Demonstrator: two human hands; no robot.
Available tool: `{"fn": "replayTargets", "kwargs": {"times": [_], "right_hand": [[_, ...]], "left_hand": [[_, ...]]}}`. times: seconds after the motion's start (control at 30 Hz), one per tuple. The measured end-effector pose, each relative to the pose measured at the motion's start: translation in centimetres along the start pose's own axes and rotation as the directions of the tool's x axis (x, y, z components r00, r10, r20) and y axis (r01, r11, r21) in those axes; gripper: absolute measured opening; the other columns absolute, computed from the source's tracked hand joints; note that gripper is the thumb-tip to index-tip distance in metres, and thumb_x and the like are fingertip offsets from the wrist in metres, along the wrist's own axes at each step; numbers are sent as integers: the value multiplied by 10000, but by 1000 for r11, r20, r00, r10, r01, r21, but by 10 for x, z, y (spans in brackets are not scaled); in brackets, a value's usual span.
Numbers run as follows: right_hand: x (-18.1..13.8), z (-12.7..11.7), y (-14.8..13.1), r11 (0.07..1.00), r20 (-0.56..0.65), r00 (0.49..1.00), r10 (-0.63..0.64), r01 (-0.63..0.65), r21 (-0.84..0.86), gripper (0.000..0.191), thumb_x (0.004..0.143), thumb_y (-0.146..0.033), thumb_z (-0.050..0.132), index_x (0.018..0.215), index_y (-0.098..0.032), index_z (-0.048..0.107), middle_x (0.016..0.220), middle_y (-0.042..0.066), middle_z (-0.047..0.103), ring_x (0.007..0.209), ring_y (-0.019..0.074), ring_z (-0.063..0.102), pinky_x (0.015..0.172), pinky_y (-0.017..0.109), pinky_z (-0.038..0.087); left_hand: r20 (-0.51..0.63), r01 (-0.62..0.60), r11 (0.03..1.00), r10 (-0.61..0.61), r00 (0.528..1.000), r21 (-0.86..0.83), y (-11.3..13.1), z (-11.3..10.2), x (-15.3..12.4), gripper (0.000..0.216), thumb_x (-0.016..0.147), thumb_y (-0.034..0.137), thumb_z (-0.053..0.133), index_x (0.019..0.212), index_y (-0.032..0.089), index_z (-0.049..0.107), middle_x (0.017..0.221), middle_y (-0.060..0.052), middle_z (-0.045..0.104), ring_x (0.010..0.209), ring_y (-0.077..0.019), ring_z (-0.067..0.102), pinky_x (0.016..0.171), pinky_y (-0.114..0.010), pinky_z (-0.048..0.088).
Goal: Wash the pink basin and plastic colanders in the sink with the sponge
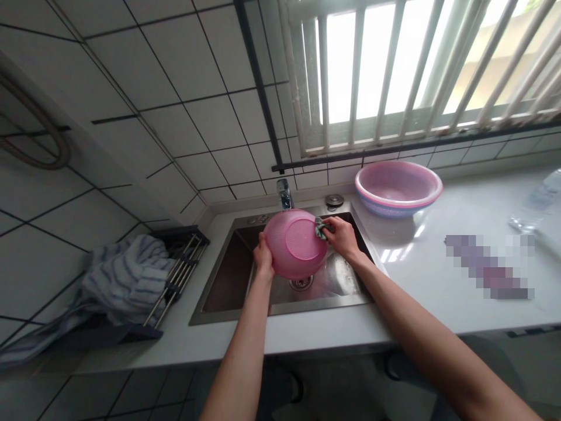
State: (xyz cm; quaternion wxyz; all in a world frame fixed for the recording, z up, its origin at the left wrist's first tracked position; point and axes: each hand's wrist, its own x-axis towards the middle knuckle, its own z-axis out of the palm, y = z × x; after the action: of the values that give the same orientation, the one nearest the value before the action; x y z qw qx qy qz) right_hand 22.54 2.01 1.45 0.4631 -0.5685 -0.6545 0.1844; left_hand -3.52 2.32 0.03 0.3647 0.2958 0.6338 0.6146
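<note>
A pink plastic strainer basket (294, 242) is held tilted above the steel sink (228, 275), its perforated underside facing me. My left hand (263, 257) grips its left rim, fingers closed around the edge. My right hand (342, 235) is closed on a small green cloth (321, 228) and presses it against the basket's upper right rim. The tap (284, 193) stands just behind the basket, and the drain (301, 283) lies below it.
A pink basin (398, 186) sits on the white counter (438, 292) to the right of the sink. A dark dish rack (175, 275) with a striped towel (127, 278) stands at the left. A clear object (537, 204) lies at the far right. A barred window is behind.
</note>
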Motion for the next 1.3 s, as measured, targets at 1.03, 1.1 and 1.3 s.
{"fn": "replayTargets", "kwargs": {"times": [1.03,1.1,1.3], "right_hand": [[8,13,49,947,214,924,317,-321,-17,390,862,-76,554,1139,-168,811,1101,109,809,998,253,738,818,264,503],[10,12,50,951,214,928,304,-308,-16,407,871,-73,556,1173,-182,806,1150,109,803,1046,266,739,879,283,512],[10,12,40,995,133,987,93,-96,22,434,875,-43,566,1205,-203,799,1209,102,775,1112,248,712,995,303,496]], "left_hand": [[181,-178,966,144,973,187,-8,-3,9,811,745,902,589,780,103,722,690,-39,613,667,-154,494,600,-276,357],[312,-302,921,219,925,247,-10,1,6,811,737,930,557,694,128,673,636,-17,558,647,-146,458,591,-275,330],[418,-456,839,315,852,297,-7,7,-4,793,800,952,420,628,187,537,593,15,464,614,-135,400,577,-272,297]]}}
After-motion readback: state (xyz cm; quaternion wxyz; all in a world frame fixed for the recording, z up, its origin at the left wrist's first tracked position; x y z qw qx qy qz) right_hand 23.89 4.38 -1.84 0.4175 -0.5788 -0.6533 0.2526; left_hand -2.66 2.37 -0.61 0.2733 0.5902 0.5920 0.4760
